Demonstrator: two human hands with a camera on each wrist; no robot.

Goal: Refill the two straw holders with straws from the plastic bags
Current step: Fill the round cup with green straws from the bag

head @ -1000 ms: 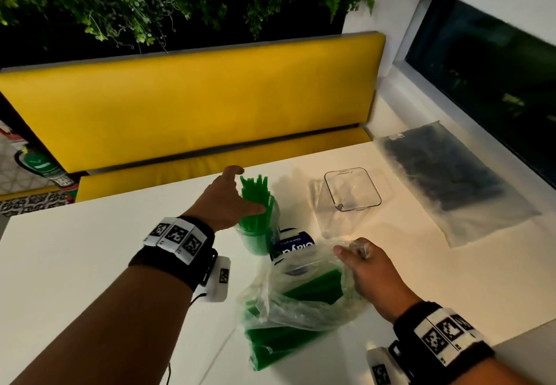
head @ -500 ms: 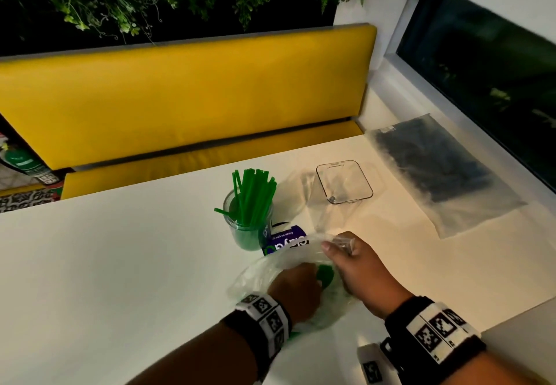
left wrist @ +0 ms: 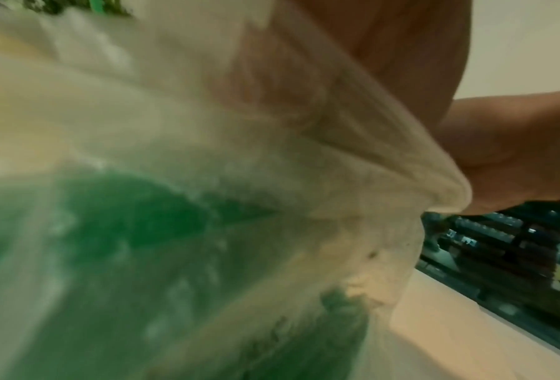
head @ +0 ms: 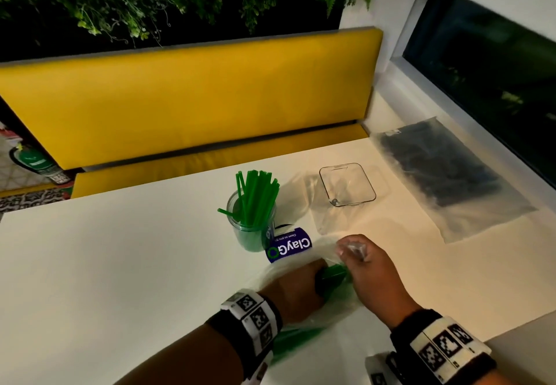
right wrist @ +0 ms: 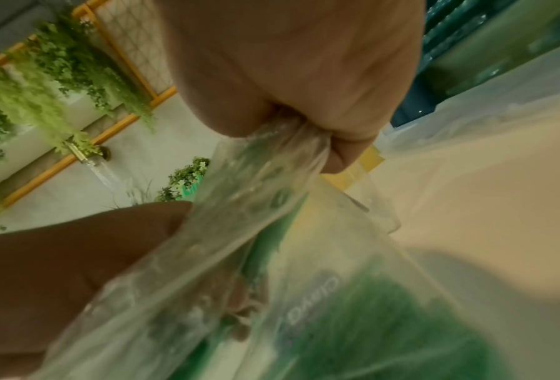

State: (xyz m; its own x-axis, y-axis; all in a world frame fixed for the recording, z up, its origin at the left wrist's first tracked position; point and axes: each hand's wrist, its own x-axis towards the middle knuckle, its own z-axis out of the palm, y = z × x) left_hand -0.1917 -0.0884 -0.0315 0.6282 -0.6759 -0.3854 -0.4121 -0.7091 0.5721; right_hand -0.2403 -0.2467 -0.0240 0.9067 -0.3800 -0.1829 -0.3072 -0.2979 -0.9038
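Spreading wide across the scene: white table (head: 120, 264), with a yellow bench (head: 195, 98) running along the far side. Lying flat at far right by the window, untouched: bag of dark straws (head: 445, 171), waiting its turn. Standing empty just left of it: clear rectangular holder (head: 347, 184), evidently meant for those dark straws. Standing left of that, near the table's middle: round clear holder (head: 254, 222), partly filled with green straws (head: 258, 195) leaning loosely, one tipping out to the left, so probably needing more. Sitting just near of it: a blue ClayGo card (head: 288, 244).

Lying at the near edge: plastic bag of green straws (head: 301, 333), mouth facing far.

Pinching a bunched fold of the bag's mouth between curled fingers and lifting it: right hand (head: 365, 267), likely keeping the opening wide. Reaching inside through that opening: left hand (head: 296, 287), apparently closing around a bundle of straws, though how tightly is impossible to tell through the crumpled film.
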